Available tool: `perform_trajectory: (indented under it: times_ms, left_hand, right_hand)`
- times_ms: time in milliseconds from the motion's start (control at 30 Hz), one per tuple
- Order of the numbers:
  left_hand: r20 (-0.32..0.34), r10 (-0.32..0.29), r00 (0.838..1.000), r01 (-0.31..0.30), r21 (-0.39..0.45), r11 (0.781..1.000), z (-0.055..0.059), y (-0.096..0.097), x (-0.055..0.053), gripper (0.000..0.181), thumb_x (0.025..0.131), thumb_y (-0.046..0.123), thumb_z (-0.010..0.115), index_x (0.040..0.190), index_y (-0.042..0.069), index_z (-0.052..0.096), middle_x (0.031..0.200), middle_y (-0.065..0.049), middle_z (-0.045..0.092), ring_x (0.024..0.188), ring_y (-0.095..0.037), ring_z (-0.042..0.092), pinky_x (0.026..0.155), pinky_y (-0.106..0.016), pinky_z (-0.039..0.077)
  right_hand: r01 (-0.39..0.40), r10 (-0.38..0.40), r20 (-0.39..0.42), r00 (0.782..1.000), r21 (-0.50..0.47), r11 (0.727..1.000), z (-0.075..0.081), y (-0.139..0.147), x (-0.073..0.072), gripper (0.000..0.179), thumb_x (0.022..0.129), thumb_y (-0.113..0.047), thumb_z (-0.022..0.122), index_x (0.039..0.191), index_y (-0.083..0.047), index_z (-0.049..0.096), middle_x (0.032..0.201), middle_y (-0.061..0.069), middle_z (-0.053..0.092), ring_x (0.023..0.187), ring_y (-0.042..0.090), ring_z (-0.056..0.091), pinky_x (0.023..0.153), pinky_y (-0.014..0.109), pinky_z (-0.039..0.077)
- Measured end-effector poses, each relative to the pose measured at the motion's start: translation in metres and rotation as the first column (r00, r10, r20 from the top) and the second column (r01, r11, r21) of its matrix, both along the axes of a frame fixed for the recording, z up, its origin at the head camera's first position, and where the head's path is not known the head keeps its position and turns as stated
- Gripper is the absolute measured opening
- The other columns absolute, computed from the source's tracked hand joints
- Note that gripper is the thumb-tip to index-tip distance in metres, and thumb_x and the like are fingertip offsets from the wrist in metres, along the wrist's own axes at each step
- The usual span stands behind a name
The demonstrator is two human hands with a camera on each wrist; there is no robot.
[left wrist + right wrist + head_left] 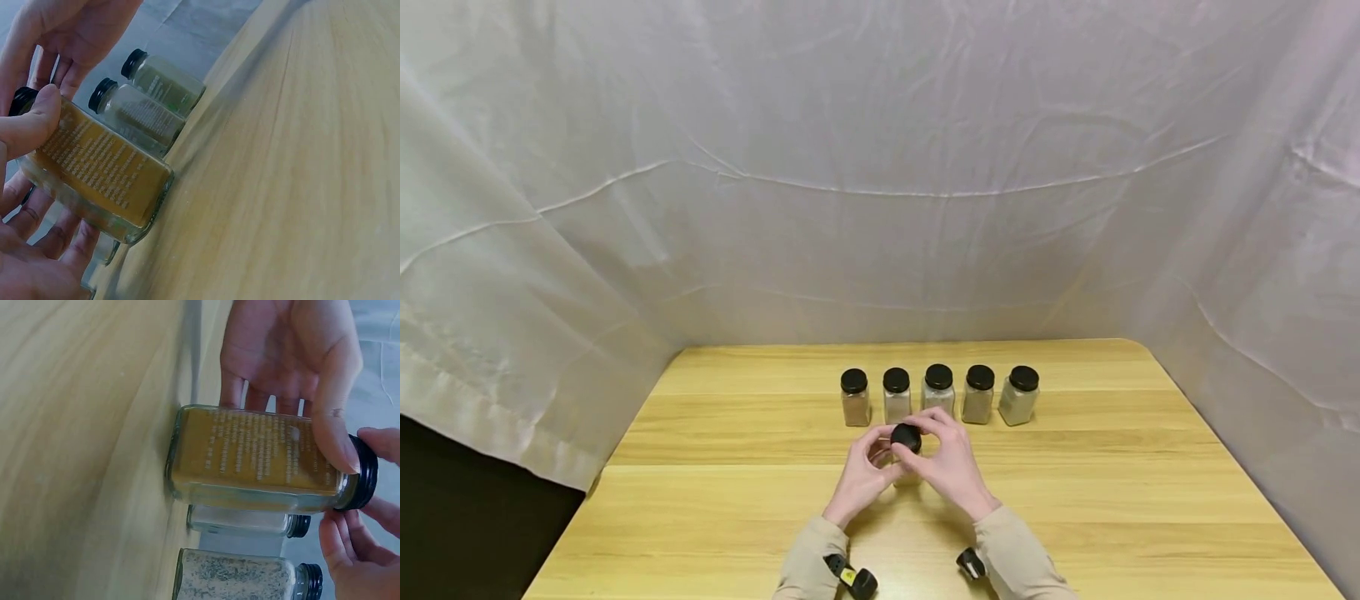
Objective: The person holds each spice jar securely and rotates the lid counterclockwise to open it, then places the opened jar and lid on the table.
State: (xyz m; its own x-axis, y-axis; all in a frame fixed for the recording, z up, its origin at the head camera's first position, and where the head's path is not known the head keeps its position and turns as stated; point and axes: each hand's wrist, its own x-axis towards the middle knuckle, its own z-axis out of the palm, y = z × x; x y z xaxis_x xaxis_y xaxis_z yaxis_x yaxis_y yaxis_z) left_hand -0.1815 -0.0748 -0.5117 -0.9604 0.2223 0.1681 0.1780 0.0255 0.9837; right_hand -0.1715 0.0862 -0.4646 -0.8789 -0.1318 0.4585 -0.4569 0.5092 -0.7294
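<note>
A square glass jar (250,453) of brown-yellow powder stands upright on the table, its printed label facing the wrist cameras. My left hand (861,473) grips the jar's body, thumb (334,434) across the label near the shoulder and fingers behind. With thumb and fingertips, my right hand (951,462) pinches the round black lid (906,437) at its rim. The lid sits on the jar's neck. In the head view, both hands hide most of this jar's glass.
Just beyond my hands, several similar black-lidded jars stand in a row, including a leftmost brownish one (855,404) and a rightmost pale one (1018,402). They rest on a wooden table (715,500). Grey-white cloth (880,250) hangs behind and at both sides.
</note>
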Motion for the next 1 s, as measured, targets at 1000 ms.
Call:
perform_trajectory:
  times_ms: [1000]
  left_hand:
    - [-0.01,0.003,1.0,-0.003,0.022,1.0,-0.0027,0.0017,-0.0012,0.045,0.079,-0.01,0.071,0.123,-0.004,0.062,0.124,-0.024,0.063,0.105,-0.002,0.063,0.104,-0.02,0.051]
  right_hand:
    - [-0.013,0.013,-0.034,0.999,0.02,1.0,-0.0038,-0.0013,0.0,0.044,0.079,-0.023,0.085,0.118,-0.009,0.071,0.115,0.006,0.064,0.108,0.023,0.059,0.095,0.042,0.049]
